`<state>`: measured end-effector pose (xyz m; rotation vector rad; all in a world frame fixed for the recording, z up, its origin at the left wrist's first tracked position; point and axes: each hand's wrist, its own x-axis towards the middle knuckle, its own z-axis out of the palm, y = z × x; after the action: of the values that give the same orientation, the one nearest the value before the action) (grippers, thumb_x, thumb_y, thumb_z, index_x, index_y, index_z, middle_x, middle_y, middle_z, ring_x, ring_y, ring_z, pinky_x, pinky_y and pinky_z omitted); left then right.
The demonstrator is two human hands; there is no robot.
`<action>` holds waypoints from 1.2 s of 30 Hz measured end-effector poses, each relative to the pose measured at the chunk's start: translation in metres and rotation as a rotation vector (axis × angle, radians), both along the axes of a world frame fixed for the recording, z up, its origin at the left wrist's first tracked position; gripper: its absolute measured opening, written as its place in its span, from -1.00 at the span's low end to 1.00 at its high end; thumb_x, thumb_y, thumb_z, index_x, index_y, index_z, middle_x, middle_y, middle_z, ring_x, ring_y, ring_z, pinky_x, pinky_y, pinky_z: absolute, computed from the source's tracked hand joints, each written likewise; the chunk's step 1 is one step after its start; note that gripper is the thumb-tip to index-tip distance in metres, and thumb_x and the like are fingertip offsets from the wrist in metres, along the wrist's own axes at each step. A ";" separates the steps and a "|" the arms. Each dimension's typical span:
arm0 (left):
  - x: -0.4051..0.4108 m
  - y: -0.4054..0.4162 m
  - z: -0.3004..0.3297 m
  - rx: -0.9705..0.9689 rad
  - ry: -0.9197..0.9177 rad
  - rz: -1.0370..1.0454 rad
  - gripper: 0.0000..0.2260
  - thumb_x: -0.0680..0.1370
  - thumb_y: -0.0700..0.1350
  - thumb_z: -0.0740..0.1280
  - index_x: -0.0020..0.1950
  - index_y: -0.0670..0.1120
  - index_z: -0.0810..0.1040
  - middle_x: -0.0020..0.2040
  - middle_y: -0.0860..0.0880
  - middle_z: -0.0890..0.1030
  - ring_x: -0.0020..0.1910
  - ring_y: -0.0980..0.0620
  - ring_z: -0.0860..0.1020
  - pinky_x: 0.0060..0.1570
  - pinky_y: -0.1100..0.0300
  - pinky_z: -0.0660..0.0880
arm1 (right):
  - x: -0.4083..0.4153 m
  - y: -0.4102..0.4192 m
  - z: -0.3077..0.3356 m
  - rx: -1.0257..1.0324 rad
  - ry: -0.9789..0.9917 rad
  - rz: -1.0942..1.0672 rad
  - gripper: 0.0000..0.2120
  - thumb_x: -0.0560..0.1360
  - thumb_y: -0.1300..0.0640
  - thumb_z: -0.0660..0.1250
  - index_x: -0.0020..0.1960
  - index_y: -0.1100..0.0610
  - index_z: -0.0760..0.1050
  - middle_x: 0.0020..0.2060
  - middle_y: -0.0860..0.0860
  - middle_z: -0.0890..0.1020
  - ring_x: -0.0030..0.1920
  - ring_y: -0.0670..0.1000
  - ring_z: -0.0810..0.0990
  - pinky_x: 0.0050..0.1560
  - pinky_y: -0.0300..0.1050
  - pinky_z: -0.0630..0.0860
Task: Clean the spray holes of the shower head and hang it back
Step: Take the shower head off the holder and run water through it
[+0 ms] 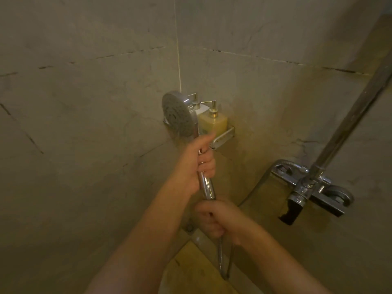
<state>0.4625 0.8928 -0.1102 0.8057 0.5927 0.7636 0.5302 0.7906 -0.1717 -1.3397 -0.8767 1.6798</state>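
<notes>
A chrome shower head with a round grey spray face stands upright in the middle of the view, its face turned left toward me. My left hand grips the upper part of its handle, thumb stretched up toward the head. Just below the handle's end, my right hand is curled round the metal hose, which loops down and back up. An empty dark holder bracket hangs on the chrome riser bar at the right.
A chrome mixer tap juts from the right wall. Behind the shower head, a metal corner shelf carries a yellow soap dispenser and a white one. Tiled walls meet in the corner.
</notes>
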 end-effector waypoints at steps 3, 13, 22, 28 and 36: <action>-0.013 0.012 -0.005 -0.047 -0.323 -0.356 -0.65 0.53 -0.12 0.35 -0.41 -0.03 0.32 -0.62 0.08 0.30 -0.65 0.13 0.17 -0.62 0.31 0.19 | 0.000 -0.004 0.007 -0.032 0.128 0.157 -0.58 0.50 0.09 0.32 -0.46 0.00 0.21 -0.57 -0.07 0.14 -0.62 -0.14 0.07 -0.61 -0.29 -0.05; 0.009 -0.004 0.000 0.157 0.313 0.338 -0.92 0.57 -0.22 0.35 -0.05 -0.08 0.47 -0.39 -0.03 0.49 -0.44 0.02 0.46 -0.33 0.09 0.52 | -0.011 0.005 0.005 0.065 -0.252 -0.338 -0.64 0.55 0.16 0.31 -0.39 0.05 0.31 -0.57 -0.03 0.30 -0.60 -0.08 0.23 -0.56 -0.27 0.14; -0.004 -0.008 -0.012 -0.005 -0.060 -0.026 -0.61 0.55 -0.17 0.29 -0.44 0.01 0.28 -0.60 0.10 0.19 -0.65 0.14 0.13 -0.60 0.28 0.09 | -0.005 -0.007 -0.004 0.013 0.007 -0.035 -0.61 0.54 0.16 0.30 -0.40 -0.01 0.24 -0.54 -0.07 0.20 -0.59 -0.13 0.12 -0.61 -0.29 0.04; -0.015 -0.008 -0.016 0.006 -0.286 -0.310 -0.82 0.53 -0.09 0.32 -0.24 -0.08 0.41 -0.49 0.01 0.31 -0.52 0.07 0.31 -0.47 0.21 0.34 | 0.001 -0.017 0.003 0.026 0.133 0.132 -0.54 0.60 0.14 0.26 -0.44 0.02 0.22 -0.59 -0.09 0.19 -0.62 -0.16 0.11 -0.64 -0.31 0.03; -0.001 -0.024 -0.006 0.206 0.371 0.297 -0.63 0.47 -0.08 0.53 0.17 -0.07 0.47 -0.04 -0.09 0.63 -0.07 -0.08 0.65 -0.07 -0.02 0.58 | -0.005 -0.007 -0.019 0.163 -0.457 -0.361 -0.61 0.50 0.06 0.35 -0.40 0.05 0.24 -0.51 0.01 0.29 -0.51 -0.04 0.27 -0.51 -0.06 0.26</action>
<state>0.4617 0.8685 -0.1158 1.0757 0.9929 0.9650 0.5256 0.7837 -0.1905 -1.6814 -0.9334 1.0216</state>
